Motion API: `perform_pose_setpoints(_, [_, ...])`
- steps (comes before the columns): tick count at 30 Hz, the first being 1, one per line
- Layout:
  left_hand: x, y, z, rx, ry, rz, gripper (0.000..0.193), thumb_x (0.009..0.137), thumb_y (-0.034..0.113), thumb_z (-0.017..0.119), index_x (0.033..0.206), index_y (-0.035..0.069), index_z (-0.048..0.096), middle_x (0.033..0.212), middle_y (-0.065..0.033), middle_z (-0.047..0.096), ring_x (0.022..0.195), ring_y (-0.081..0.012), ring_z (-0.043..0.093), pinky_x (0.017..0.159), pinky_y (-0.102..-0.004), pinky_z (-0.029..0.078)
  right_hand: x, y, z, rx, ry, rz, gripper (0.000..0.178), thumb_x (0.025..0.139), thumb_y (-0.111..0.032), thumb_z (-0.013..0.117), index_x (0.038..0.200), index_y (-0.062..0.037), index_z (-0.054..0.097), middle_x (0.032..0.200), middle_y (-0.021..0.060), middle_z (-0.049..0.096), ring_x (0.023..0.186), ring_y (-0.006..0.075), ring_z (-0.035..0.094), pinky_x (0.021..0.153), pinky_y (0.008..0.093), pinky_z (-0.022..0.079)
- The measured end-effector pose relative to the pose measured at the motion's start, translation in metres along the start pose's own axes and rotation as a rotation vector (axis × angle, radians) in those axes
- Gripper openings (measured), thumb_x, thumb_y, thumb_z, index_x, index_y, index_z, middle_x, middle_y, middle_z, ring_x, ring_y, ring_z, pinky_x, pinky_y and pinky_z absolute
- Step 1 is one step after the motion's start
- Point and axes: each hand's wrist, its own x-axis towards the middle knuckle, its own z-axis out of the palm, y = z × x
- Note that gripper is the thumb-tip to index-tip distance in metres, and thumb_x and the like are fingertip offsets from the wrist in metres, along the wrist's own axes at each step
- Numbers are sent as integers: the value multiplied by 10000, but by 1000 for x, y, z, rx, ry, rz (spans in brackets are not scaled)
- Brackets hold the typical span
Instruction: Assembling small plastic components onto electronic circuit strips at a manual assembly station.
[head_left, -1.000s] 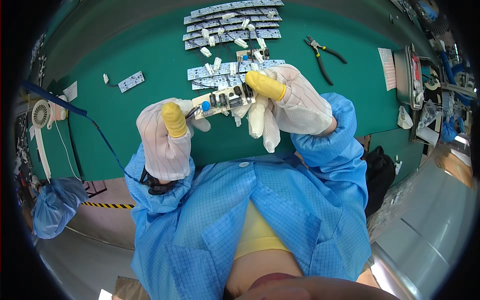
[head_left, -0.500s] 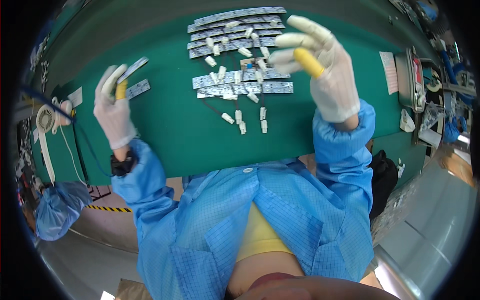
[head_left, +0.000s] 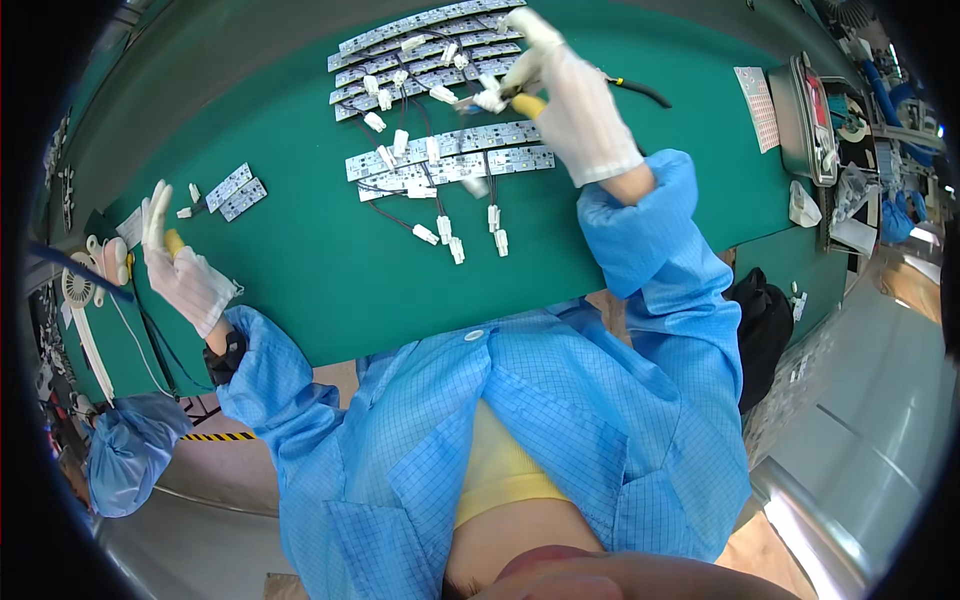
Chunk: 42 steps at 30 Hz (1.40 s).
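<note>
Worktop [head_left: 320, 285], green, beneath both my hands; strip boards [head_left: 450, 163] lie leftward of my right hand [head_left: 582, 115], its thumb and fingers seemingly together on a small board [head_left: 468, 105], blurred, while my left hand [head_left: 187, 275], fingers apart, holds nothing, short boards [head_left: 243, 200] beyond it. White connectors [head_left: 445, 230] lie nearer me than the right grip; sound handling, I judge, means an edge pinch with leads kept unsnagged.

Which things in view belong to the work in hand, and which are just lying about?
Apparently in the work:
long circuit boards, in rows
white connectors; right hand over the upper ones, grip unclear
two small circuit boards, near the open left hand

Apparently lying about:
pliers, partly hidden
small fan
metal box
printed sheet
</note>
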Motion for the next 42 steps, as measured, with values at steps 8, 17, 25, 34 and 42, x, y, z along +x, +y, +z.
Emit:
perform_pose_setpoints(8, [-15,58,7,-178,-95,122,354,808,-36,528,1155,-24,599,1231,-141,585,1187,-249,522,1022,-342,395,-5,-23,-33,155,-110,87,650,748,-9,646,1348,-67,402,901,101,643,741,207,635,645,297,530])
perform_pose_setpoints(17, [-33,86,30,-238,-204,267,268,796,19,651,1056,80,661,1141,-101,632,1131,-277,567,959,-358,454,-14,-5,-21,818,-250,384,667,800,-122,705,1379,-56,381,896,103,629,619,131,617,548,220,539])
perform_pose_setpoints(25, [-39,87,33,-184,-269,270,296,768,-11,640,1040,102,671,1098,-74,656,1110,-270,582,946,-367,459,-21,10,-16,373,-135,335,644,798,-111,712,1361,-53,405,833,83,655,716,144,636,631,253,545])
perform_pose_setpoints(34, [-43,93,39,-177,-303,313,295,755,-21,635,1023,99,670,1085,-65,659,1113,-276,579,951,-374,453,-41,-21,-33,259,-244,305,652,781,-79,703,1366,-100,414,897,71,682,576,147,647,559,251,544])
perform_pose_setpoints(42, [-47,101,40,-200,-339,310,291,779,22,633,1062,89,657,1113,-100,642,1113,-285,576,947,-365,450,-44,-3,-30,1007,-157,316,521,884,-401,611,1218,-5,553,747,55,655,525,104,623,404,161,458])
